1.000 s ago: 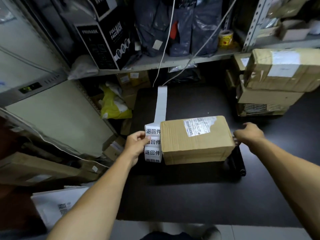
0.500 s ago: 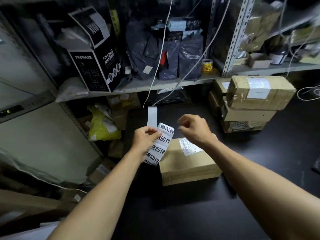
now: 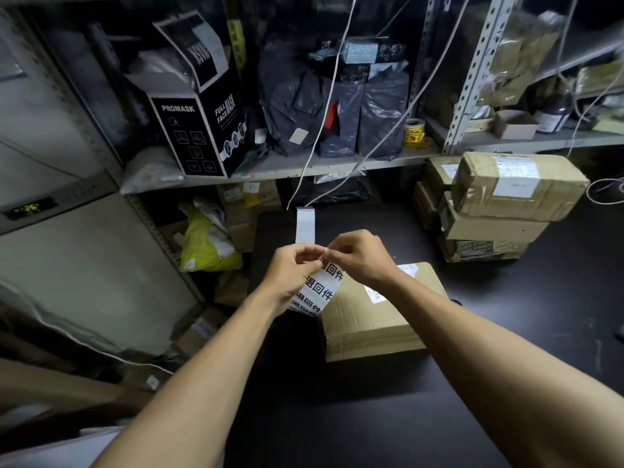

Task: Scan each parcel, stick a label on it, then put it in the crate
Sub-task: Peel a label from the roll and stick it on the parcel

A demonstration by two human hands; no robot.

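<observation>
Two hands meet over one strip of labels (image 3: 319, 287). The left hand (image 3: 290, 273) holds the strip from its left side, fingers curled round the backing, and the right hand (image 3: 358, 260) pinches with thumb and forefinger at the strip's upper right corner. The strip hangs with its long axis running from the pinch at the top down and to the left, slightly tilted, and four printed labels can be counted on it, the lowest partly cut off by the left wrist. A blank length of backing (image 3: 305, 226) rises above the hands toward the shelf.

One parcel (image 3: 374, 319), a brown cardboard box with a white shipping label on its top face, lies flat on the dark table (image 3: 506, 332) just below and to the right of the hands, under the right wrist; the strip's lower end overlaps the parcel's left top corner in the view. The parcel's long axis runs roughly left to right, with its near face toward the person.

Behind and to the right of the parcel, well apart from it, stands a stack of cardboard boxes (image 3: 499, 204), at least three high. Behind the parcel, on the shelf (image 3: 337, 165), sit a black mask carton (image 3: 199, 123), dark plastic bags (image 3: 331, 106) and a yellow roll (image 3: 414, 133).
</observation>
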